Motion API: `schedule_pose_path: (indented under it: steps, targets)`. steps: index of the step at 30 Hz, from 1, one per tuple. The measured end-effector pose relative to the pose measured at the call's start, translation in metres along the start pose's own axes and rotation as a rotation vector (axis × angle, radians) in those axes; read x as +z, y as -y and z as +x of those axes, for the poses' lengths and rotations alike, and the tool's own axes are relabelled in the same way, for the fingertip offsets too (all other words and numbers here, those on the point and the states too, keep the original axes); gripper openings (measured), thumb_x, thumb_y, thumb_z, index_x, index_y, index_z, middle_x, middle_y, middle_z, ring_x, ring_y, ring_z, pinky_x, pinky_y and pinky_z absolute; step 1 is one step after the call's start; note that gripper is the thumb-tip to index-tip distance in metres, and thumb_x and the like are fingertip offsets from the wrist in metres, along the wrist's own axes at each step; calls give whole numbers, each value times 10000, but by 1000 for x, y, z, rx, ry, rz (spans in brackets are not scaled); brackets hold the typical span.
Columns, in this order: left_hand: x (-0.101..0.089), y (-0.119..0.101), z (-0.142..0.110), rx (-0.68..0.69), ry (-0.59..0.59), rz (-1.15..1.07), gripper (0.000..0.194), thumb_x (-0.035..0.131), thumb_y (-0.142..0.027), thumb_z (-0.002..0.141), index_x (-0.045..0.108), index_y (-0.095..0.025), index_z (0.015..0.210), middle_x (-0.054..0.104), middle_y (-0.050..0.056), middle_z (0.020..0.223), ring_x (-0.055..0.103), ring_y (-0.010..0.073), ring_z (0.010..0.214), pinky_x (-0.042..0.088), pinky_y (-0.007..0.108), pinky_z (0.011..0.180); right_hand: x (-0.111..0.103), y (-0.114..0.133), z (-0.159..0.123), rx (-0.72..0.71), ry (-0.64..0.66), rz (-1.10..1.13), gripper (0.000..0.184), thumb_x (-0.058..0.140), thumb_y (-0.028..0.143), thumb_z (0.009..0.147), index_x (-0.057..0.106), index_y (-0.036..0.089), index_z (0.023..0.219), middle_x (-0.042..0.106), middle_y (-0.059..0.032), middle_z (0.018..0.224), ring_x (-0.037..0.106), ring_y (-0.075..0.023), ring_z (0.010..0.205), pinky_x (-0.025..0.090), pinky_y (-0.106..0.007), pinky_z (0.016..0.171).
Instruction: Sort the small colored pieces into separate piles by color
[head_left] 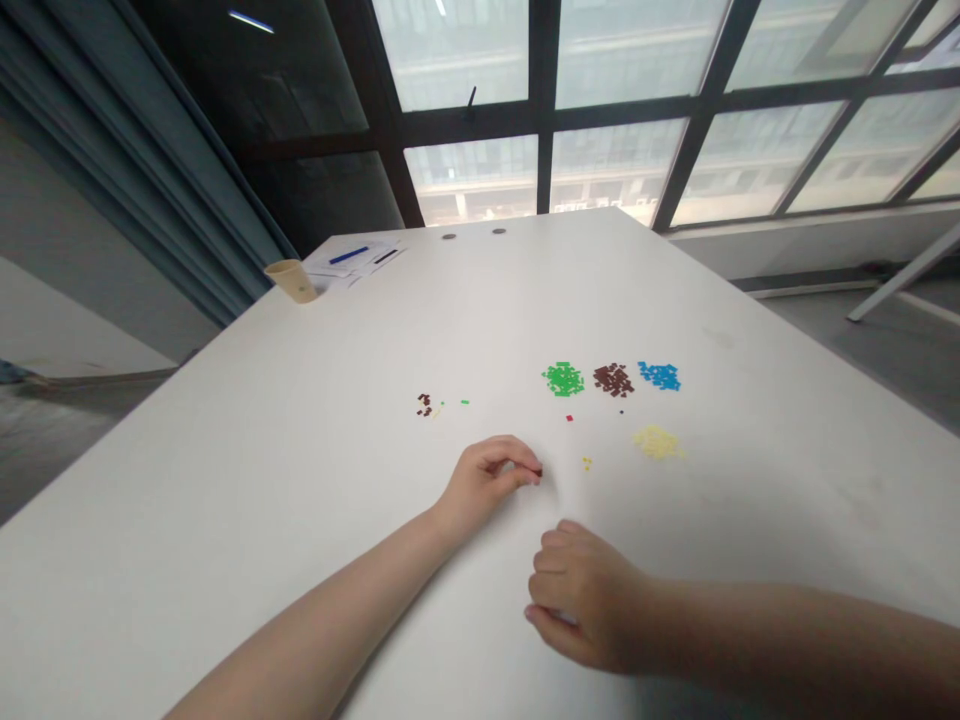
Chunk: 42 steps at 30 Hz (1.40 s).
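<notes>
My left hand [496, 468] is at the middle of the white table [300, 420], thumb and forefinger pinching a small dark brown piece [538, 472], perhaps a tiny building brick. Closer to me, my right hand [583, 602] rests with its fingers curled in; whatever they may hold is hidden. Beyond the hands lie piles of small flat pieces: green [564, 379], brown [614, 380], blue [661, 376] and pale yellow [658, 442]. A few yellow pieces [586, 463] and one red piece [569, 418] sit nearer. Left of them is a small brown cluster [424, 404] with a green piece [465, 402] beside it.
A tan paper cup [292, 282] stands at the table's far left edge, beside papers [330, 262] with a blue pen [349, 255] on them. Two round grey discs [499, 231] are set near the far edge. Windows and a blue curtain [142, 150] lie beyond.
</notes>
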<state>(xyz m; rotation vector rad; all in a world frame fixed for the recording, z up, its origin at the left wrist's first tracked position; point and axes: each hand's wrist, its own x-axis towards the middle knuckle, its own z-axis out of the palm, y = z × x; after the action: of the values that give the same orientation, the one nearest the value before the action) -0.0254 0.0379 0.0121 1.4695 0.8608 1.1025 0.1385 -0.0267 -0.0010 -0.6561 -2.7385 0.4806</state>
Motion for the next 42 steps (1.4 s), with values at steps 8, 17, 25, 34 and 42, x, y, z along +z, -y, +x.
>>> schedule_pose_path:
  steps: [8, 17, 25, 34, 42]
  targets:
    - [-1, 0, -2, -44, -48, -123, 139, 729, -196, 591, 599, -146, 581, 617, 20, 641, 581, 121, 608, 480, 260, 602, -1, 1, -1, -23, -19, 6, 186, 471, 255, 789, 478, 174, 621, 507, 0, 597, 376, -131, 619, 236, -305, 609]
    - [0, 0, -2, -77, -41, -88, 168, 730, -238, 593, 590, -146, 577, 612, 29, 646, 579, 131, 619, 481, 275, 608, -1, 1, -2, -32, -20, -19, 180, 480, 259, 788, 481, 175, 629, 508, 2, 597, 381, -131, 620, 231, -306, 607]
    - [-2, 1, -1, -81, -36, -109, 150, 729, -214, 593, 597, -146, 576, 609, 19, 629, 569, 119, 604, 462, 263, 614, -6, -1, -1, -42, -116, -47, 191, 491, 274, 787, 469, 184, 619, 494, 9, 584, 372, -132, 615, 218, -301, 614]
    - [-1, -4, -2, -154, 95, -109, 165, 727, -241, 595, 599, -136, 588, 610, 31, 634, 561, 121, 610, 456, 249, 597, -40, -25, 1, 176, -569, -198, 63, 533, 237, 805, 586, 215, 830, 512, 12, 615, 406, -134, 638, 249, -308, 691]
    - [-1, -1, -4, -162, 173, -98, 160, 718, -256, 610, 612, -137, 602, 605, 38, 647, 557, 115, 599, 453, 234, 572, -41, -26, 3, 170, -593, -173, 92, 538, 249, 803, 606, 227, 860, 514, 19, 607, 418, -128, 625, 253, -303, 691]
